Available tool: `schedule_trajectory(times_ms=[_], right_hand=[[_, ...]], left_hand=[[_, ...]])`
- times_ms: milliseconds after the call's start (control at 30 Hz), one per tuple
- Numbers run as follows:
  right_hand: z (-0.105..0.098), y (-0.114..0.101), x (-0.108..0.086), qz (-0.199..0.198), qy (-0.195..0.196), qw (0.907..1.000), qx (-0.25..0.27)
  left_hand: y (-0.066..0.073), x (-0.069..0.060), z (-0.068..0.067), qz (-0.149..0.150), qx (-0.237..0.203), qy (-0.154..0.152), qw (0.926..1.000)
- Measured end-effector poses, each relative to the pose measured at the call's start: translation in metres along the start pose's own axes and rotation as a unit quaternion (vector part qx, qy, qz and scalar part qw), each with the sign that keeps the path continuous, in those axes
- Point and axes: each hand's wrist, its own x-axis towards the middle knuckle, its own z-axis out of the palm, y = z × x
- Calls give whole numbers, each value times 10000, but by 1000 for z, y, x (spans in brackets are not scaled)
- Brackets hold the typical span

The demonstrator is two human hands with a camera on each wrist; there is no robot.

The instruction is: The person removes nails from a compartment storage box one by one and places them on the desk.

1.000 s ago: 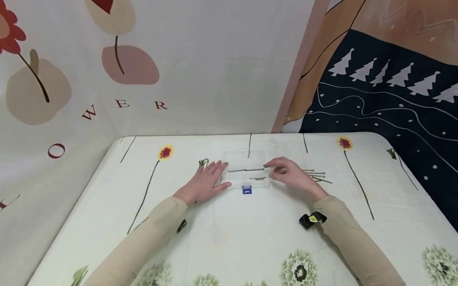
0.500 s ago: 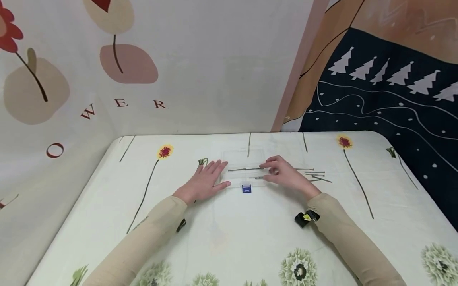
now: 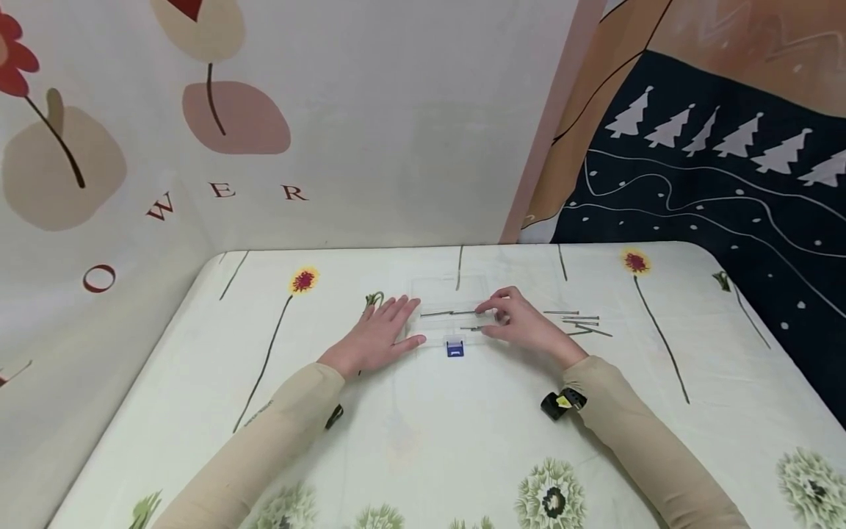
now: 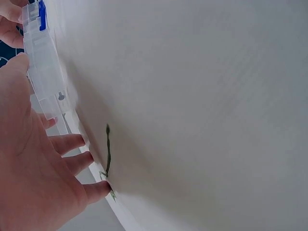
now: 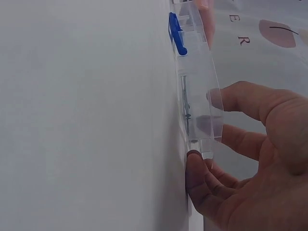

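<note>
A clear plastic box (image 3: 436, 325) with a blue latch (image 3: 455, 349) has its lid (image 3: 449, 288) folded back; in it lie thin metal nails, one row (image 3: 436, 314) long, others (image 3: 472, 328) shorter. My left hand (image 3: 373, 342) lies flat with fingers spread, its forefinger and thumb tips at the box's left side. At the right end, my right hand (image 3: 525, 323) has its forefinger tip by the long row's end and its thumb lower, apart from it. The right wrist view shows bent fingers around the box's (image 5: 197, 67) end; whether they touch a nail is unclear.
Several loose nails (image 3: 581, 321) lie on the white flowered cloth (image 3: 423, 455) just right of my right hand. A printed hanging (image 3: 396, 147) stands behind the table, with a dark one (image 3: 694, 191) at the right.
My right hand has moved left, over the box's right end, uncovering more of the loose nails beside it. The left hand has stayed in place.
</note>
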Motion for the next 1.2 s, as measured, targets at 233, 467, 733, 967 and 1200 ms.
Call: schedule_trajectory(times_ms=[233, 467, 733, 967, 1200], right_hand=[[1, -4, 1, -56, 34, 9999, -78], [2, -3, 1, -72, 50, 10000, 10], [3, -3, 3, -30, -79, 10000, 5], [6, -3, 7, 34, -70, 10000, 42], [8, -2, 10, 39, -12, 10000, -51]], left_hand=[[-1, 1, 0, 26, 15, -2, 10000], [0, 1, 0, 64, -5, 12, 10000], [-1, 1, 0, 31, 38, -3, 10000], [-1, 1, 0, 34, 12, 10, 10000], [1, 0, -1, 45, 4, 14, 10000]])
